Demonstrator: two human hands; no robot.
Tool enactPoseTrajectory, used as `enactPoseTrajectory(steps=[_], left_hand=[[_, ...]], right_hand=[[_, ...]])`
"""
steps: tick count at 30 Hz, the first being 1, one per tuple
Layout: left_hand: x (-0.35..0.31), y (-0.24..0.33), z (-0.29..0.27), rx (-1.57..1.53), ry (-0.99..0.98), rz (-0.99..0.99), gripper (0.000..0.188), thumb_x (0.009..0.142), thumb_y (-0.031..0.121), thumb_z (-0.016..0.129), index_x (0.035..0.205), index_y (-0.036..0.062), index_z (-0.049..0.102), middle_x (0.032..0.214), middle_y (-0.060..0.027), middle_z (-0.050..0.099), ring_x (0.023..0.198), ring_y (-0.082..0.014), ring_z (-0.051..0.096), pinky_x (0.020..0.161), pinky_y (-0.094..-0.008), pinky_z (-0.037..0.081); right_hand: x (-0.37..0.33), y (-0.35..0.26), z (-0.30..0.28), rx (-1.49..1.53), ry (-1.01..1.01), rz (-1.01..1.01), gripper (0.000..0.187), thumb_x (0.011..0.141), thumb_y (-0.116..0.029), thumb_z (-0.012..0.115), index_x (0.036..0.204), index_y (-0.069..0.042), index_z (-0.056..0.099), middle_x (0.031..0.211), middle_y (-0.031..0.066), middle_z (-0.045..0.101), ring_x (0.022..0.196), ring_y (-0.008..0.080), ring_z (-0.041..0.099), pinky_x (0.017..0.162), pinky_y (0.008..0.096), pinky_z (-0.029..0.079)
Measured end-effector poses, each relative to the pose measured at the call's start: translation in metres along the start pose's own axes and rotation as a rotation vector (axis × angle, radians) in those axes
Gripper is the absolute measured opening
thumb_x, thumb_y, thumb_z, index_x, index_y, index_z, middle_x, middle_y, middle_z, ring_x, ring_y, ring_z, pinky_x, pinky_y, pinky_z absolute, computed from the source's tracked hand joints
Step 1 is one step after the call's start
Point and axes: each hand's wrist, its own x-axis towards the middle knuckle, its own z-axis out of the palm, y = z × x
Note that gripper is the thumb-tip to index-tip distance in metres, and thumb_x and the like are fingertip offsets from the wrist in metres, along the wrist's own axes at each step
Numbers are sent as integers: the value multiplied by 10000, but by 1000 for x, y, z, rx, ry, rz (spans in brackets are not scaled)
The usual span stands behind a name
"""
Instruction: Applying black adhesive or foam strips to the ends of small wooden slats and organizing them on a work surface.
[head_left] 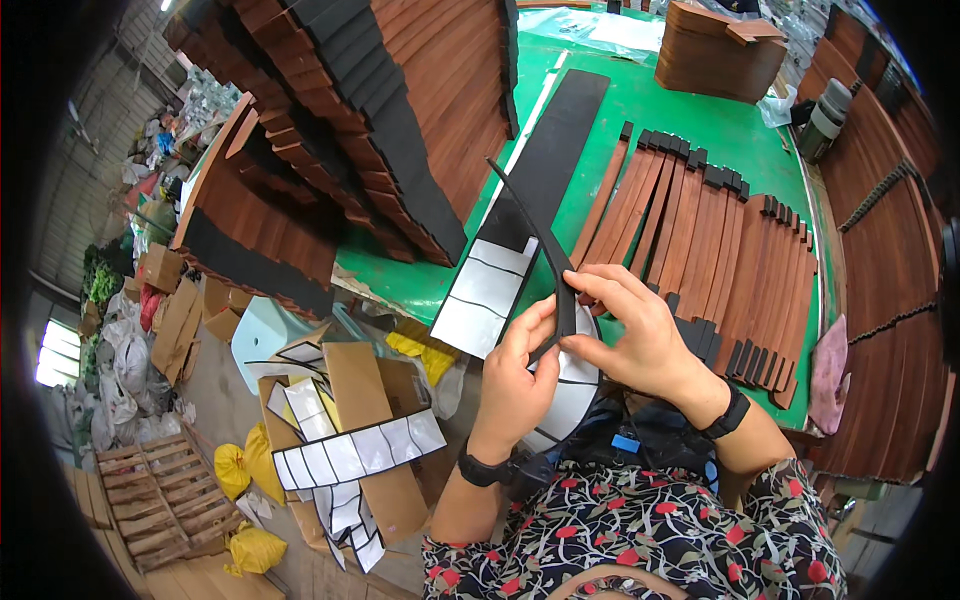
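Observation:
A long thin black strip [545,235] stands bent and almost edge-on above the near edge of the green table. My left hand [520,380] pinches its lower part from one side, thumb and fingers closed. From the other side my right hand [635,325] grips the same part between thumb and fingers. White backing with dark lines [570,405] shows below my fingers, partly hidden by my hands. Beyond my left hand lies a flat black sheet [560,140] with white panels [485,295] on its near end. Rows of brown wood-grain slats with black ends [690,220] lie right of it.
Tall stacks of brown and black panels [440,90] rise at the left. A cardboard box [385,480] with white-panelled strips [365,450] stands on the floor beside a pale blue stool [262,345]. At the right are a pink cloth [829,375], a bottle [825,120] and more brown panels [880,270].

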Motion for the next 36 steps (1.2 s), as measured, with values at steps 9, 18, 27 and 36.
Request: enactPoseTrajectory(steps=[9,18,27,36], left_hand=[[4,-4,-9,30,-45,-10,533,916,-82,563,1431,12,461,1290,-182,652,1205,-213,624,941,-280,490],[35,-39,-21,15,177,47,511,935,-73,516,1437,-44,421,1409,-205,542,1280,-268,564,1062,-356,448],[74,-64,-12,979,348,211,432,896,-32,561,1325,14,547,1369,-202,585,1303,-362,519,1144,-493,310],[43,-49,35,734,-61,476,337,815,175,780,1120,93,662,1431,-110,543,1383,-329,457,1156,-668,175]], right_hand=[[0,12,-17,186,-112,59,512,746,-18,773,1236,-12,626,1147,128,632,926,207,653,834,323,555],[-8,24,-38,306,28,300,558,750,-54,830,1262,-29,609,1143,53,580,980,142,610,853,284,529],[-31,40,-42,-361,83,208,489,678,-76,877,1071,6,597,1050,147,638,866,267,666,721,349,562],[-37,42,-34,-529,-32,186,393,676,-128,849,992,-19,643,1119,154,649,1036,357,636,878,437,517]])
